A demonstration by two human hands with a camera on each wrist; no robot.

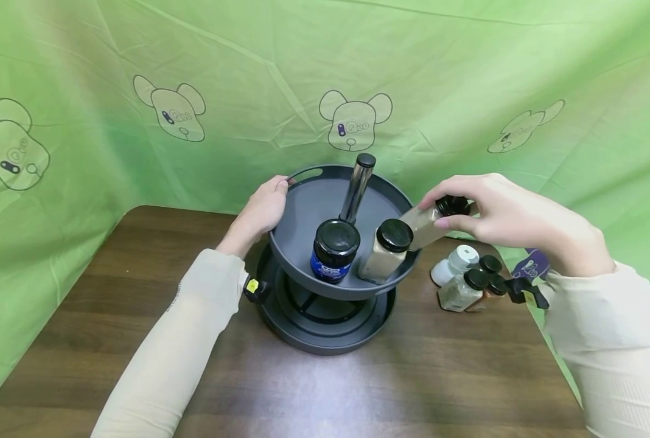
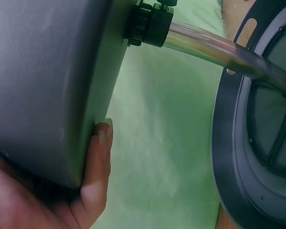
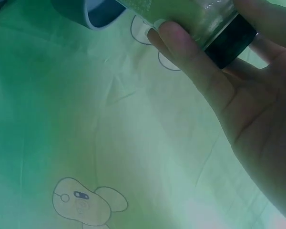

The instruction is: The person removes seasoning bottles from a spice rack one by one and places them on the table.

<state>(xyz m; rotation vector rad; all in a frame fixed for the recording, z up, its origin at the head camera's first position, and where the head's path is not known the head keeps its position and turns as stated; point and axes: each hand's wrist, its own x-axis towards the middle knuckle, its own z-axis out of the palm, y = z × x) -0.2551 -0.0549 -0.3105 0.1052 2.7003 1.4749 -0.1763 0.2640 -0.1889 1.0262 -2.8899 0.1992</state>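
A dark grey two-tier rack stands on the table, its upper tray (image 1: 303,213) raised on a metal post above the lower tray (image 1: 327,348). My left hand (image 1: 262,207) grips the upper tray's left rim beside the handle slot; in the left wrist view its fingers (image 2: 96,167) curl around the edge. At the tray's right rim, my right hand (image 1: 503,210) holds a clear, black-lidded spice jar (image 1: 425,227), tilted, between thumb and fingers. A blue-labelled jar (image 1: 330,269) and a black-lidded jar of pale powder (image 1: 381,263) stand on the upper tray.
On the table to the rack's right stand a white bottle (image 1: 453,266), a clear black-lidded jar (image 1: 461,293) and other small dark-lidded jars (image 1: 490,264). A green cloth (image 1: 248,73) with mouse-like drawings hangs behind the wooden table (image 1: 139,292).
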